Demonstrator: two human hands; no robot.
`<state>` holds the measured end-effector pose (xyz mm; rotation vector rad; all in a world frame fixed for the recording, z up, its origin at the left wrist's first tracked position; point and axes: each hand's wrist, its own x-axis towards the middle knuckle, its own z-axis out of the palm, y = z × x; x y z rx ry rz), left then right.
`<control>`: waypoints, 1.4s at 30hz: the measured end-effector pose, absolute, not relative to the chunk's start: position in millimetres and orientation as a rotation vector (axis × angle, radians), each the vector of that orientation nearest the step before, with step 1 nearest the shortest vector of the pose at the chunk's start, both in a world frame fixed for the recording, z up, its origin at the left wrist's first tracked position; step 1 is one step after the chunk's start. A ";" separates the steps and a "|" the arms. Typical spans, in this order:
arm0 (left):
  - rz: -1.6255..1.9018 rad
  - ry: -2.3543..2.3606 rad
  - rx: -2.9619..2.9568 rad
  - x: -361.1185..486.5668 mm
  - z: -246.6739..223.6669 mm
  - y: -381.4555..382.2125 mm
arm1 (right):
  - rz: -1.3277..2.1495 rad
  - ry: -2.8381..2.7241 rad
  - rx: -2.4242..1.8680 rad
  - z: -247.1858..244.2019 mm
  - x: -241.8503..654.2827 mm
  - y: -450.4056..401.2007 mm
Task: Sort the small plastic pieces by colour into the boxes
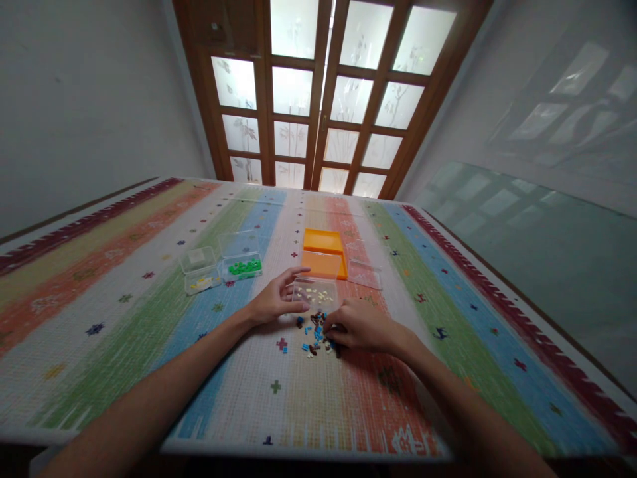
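Note:
A small clear plastic box (pixel 315 292) with pale cream bricks in it stands in front of me, its lid raised. My left hand (pixel 277 296) grips its left side, thumb at the near edge and fingers behind. Close to the near side of the box lies a loose pile of tiny toy bricks (pixel 317 332), blue, brown and cream. Over the right part of that pile, my right hand (pixel 355 325) has its fingertips pinched together. Whatever lies between them is too small or hidden to make out.
To the left stand an open clear box with green bricks (pixel 243 267) and another with yellow and white pieces (pixel 202 284). An open orange case (pixel 323 241) sits behind, beside an open clear box (pixel 365 273). A striped cloth (pixel 239 392) covers the table.

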<state>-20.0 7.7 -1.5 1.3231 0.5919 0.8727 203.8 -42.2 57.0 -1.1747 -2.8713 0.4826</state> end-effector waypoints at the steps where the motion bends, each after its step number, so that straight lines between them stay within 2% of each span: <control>1: 0.874 0.590 1.323 -19.9 -1.5 7.6 | 0.479 -2.872 -1.178 58.0 203.8 -42.8; 17: 0.871 0.592 1.304 -19.5 -0.5 7.0 | 0.488 -2.906 -1.180 61.4 196.4 -43.5; 26: 0.867 0.578 1.311 -18.9 -1.3 7.9 | 0.443 -2.586 -1.282 76.6 199.7 -25.8; 35: 0.877 0.540 1.322 -18.6 -1.5 9.4 | 0.346 -2.555 -1.285 63.0 186.1 4.2; 42: 0.874 0.514 1.311 -18.5 -2.4 9.5 | 0.395 -2.564 -1.326 63.1 186.1 5.1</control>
